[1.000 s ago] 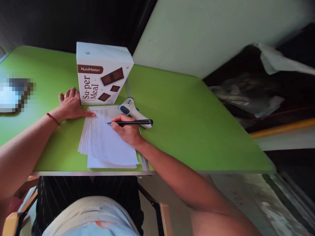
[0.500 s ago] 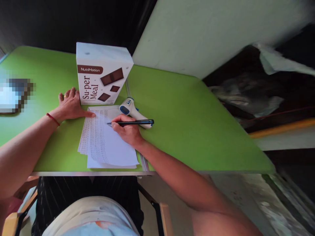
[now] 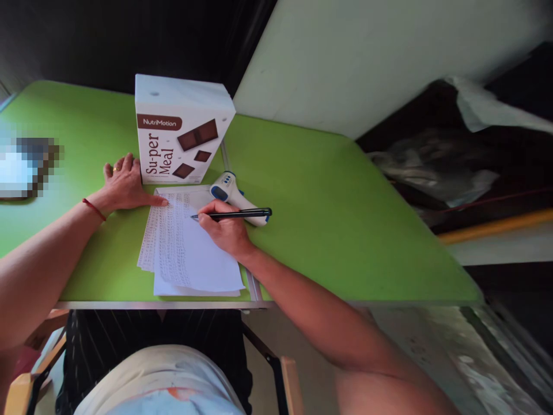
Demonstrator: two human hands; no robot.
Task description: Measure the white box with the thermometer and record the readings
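My right hand (image 3: 224,229) is closed around a black pen (image 3: 235,214), its tip at the top sheet. The sheets of paper (image 3: 211,265) lie fanned in a small stack, with columns of small handwriting down the left part and blank paper to the right. My left hand (image 3: 126,185) rests flat with fingers spread on the table, its thumb on the paper's upper left edge. Its fingertips are beside the white NutriMotion box (image 3: 158,158), which stands upright behind the sheets. A white and blue infrared thermometer (image 3: 235,196) lies beyond my right hand, partly hidden by the pen.
The green table (image 3: 337,230) has a metal seam running under the paper's right side. At the far left lies a pixelated flat object (image 3: 26,170) with a brown edge. A pale wall (image 3: 345,57) and a dark shelf with plastic bags (image 3: 432,173) stand to the right.
The pen and my right hand have shifted very slightly to the right across the sheet. My left hand, the box and the thermometer stay in place.
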